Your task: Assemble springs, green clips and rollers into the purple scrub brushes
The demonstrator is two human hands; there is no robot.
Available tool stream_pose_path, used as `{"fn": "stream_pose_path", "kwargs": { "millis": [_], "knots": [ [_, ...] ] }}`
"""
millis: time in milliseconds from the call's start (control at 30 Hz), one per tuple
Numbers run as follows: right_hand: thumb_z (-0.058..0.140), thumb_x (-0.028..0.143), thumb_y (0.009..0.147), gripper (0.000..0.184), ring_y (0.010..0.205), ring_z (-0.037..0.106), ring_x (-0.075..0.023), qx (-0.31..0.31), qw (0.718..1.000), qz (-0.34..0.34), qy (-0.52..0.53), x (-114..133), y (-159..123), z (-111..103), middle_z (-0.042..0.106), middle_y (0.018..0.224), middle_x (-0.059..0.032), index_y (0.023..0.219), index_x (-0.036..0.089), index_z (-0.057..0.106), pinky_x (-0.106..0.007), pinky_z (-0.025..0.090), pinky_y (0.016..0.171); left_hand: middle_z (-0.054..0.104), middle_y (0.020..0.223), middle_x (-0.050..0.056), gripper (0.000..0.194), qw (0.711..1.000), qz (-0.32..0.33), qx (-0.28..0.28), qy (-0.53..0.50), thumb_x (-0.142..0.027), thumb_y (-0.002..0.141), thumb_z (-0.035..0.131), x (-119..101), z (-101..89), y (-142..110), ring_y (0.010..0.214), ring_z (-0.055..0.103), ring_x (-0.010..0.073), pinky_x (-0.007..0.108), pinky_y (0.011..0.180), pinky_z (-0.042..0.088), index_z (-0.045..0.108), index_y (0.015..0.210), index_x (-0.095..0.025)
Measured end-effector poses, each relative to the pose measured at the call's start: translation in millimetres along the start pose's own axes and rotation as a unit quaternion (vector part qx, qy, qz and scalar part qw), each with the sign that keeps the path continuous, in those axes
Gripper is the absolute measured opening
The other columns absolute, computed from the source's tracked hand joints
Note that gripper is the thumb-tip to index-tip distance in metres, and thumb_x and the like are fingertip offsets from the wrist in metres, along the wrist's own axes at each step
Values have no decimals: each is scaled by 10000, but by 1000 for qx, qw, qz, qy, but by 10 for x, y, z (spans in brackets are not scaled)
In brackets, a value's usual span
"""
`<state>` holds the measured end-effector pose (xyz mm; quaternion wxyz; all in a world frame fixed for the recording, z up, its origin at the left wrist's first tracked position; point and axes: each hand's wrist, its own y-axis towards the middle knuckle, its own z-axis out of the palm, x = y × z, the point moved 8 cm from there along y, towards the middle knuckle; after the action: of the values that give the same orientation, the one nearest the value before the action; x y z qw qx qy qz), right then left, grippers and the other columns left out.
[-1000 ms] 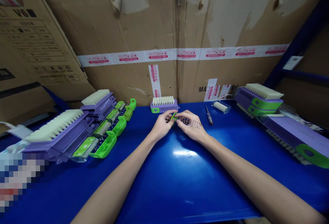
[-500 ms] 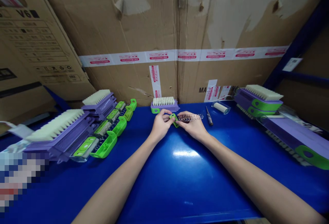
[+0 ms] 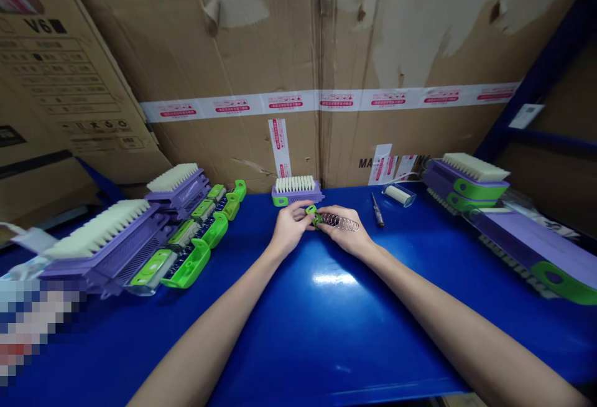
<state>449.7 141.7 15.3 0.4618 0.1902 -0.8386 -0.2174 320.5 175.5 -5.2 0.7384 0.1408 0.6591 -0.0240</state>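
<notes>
Over the middle of the blue table, my left hand is closed, its thumb and fingers pinching a small green plastic part with a hole in it. My right hand meets it from the other side, fingers closed at the near end of a metal coil spring. The spring stretches to the right across the back of that hand, its left end against the green part. Fingertips partly hide where the two join. Just behind my hands stands a purple and green brush with cream bristles.
Purple brush bodies sit at the left, beside a row of green end pieces with springs. On the right lie a screwdriver, a clear case with a white roll and stacked brushes. Cardboard walls off the back.
The green part has turned between my fingers. The spring swung up and then back down with my right hand. Both hands stay at about the same place.
</notes>
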Motion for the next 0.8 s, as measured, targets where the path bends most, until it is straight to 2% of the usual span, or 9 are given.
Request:
{"fn": "stream_pose_path", "kwargs": {
  "millis": [267,467,700,800],
  "knots": [
    [677,171,738,221,839,677,-176,4,1000,10,10,-36,-6,33,723,936,-56,957,180,707,-287,507,792,693,862,60,438,998,20,30,58,-98,671,677,-46,55,16,748,628,143,246,613,547,641,1108,-121],
    [688,213,736,207,821,685,-181,-8,998,40,42,-83,-17,33,731,924,-47,941,186,705,-294,520,778,693,901,73,541,994,31,49,90,4,634,607,-38,79,28,777,619,146,236,630,528,614,1162,-114],
    [676,244,751,165,808,693,-177,-11,996,52,66,-44,9,26,737,898,-44,902,186,706,-266,527,744,664,799,51,466,993,35,29,108,-17,679,579,-60,67,16,696,610,123,225,611,521,615,1137,-98],
    [680,254,745,160,776,696,-172,-11,995,63,71,-50,27,25,739,868,-43,885,181,707,-251,532,707,671,778,42,444,993,35,19,111,-20,693,570,-61,56,10,687,623,119,233,653,528,619,1127,-97]
  ]
}}
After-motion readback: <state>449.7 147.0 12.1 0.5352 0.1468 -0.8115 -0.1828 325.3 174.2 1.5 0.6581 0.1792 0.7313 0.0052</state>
